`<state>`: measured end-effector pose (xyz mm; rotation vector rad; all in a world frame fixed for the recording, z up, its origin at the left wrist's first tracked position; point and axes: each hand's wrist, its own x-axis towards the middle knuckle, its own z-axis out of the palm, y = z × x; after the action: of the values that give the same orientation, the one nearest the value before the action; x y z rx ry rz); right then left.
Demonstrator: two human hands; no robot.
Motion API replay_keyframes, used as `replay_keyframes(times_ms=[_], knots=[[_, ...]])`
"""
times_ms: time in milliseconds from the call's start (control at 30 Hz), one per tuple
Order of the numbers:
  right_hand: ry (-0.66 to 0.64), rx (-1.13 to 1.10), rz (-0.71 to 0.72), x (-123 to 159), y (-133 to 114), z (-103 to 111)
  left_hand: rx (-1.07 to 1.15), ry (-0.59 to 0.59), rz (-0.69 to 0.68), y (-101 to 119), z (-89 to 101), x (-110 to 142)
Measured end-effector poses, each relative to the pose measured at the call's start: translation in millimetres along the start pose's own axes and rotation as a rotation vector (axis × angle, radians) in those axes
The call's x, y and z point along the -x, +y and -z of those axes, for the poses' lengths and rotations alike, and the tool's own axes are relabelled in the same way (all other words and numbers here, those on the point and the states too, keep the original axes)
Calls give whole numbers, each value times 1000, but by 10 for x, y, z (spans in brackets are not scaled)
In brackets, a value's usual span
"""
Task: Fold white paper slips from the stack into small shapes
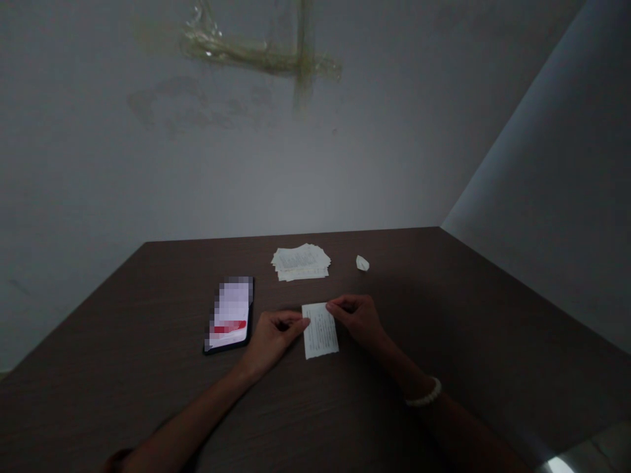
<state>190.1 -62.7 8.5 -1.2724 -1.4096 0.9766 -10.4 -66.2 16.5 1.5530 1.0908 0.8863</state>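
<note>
A small white printed paper slip [321, 332] lies on the dark brown table [148, 368] in front of me. My left hand [270, 338] pinches its upper left edge with curled fingers. My right hand [355, 318] grips its upper right corner, fingers closed; a pale bead bracelet [424, 395] circles that wrist. Behind the slip sits a loose pile of similar paper slips [300, 262], and to the right of the pile rests one small folded piece of paper [363, 263].
A black phone [229, 315] with a lit screen lies flat just left of my left hand. The table stands in a corner between a grey wall with old tape marks [261, 56] and a side wall on the right [552, 217].
</note>
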Motion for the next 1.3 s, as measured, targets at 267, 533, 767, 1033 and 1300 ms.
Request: replay_keyframes(times_ms=[267,533,767,1033,1300], knots=[[68,-23,7,-19,23,-3,-53,-52,-20,3,1,-1],[-114,-73,-65,-69,79,71,-12,22,25,-100,5,-24],[-232,16,-80,-46,57,95,10,69,-3,-125,24,-32],[-208,-48,-41,-45,65,55,33,48,33,-127,7,-33],[-134,-8,-21,-46,80,54,43,21,36,-138,4,-39]])
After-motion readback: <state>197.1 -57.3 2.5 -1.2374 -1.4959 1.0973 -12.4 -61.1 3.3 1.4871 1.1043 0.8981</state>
